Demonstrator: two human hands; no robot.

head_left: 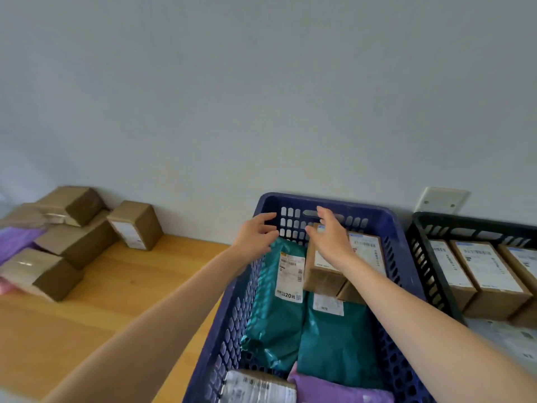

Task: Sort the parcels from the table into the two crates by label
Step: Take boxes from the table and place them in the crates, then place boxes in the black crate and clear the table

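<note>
1. Cartons [75, 242] of brown card lay piled on the wooden table [116, 286] well left of the blue crate [386, 222], a purple bag [14, 239] beside them.
2. Just right of the blue crate stood a black crate [418, 228] holding labelled boxes [488, 274] in a row.
3. Inside the blue crate lay teal mailers [273, 321], a brown carton [322, 274] on them at the far end, and a purple mailer [334, 388] and a labelled parcel [255, 388] at the near end.
4. My left hand [255, 231] hung at the blue crate's far left corner, fingers spread, holding nothing.
5. My right hand [328, 237] lay over the brown carton with fingers straight, gripping nothing; whether my palm touched it I could not tell.
6. Behind the blue crate rose a pale grey wall [261, 82] with a white wall plate [441, 199].
7. One teal mailer's label read "20元"; the other print was too blurred to read.
</note>
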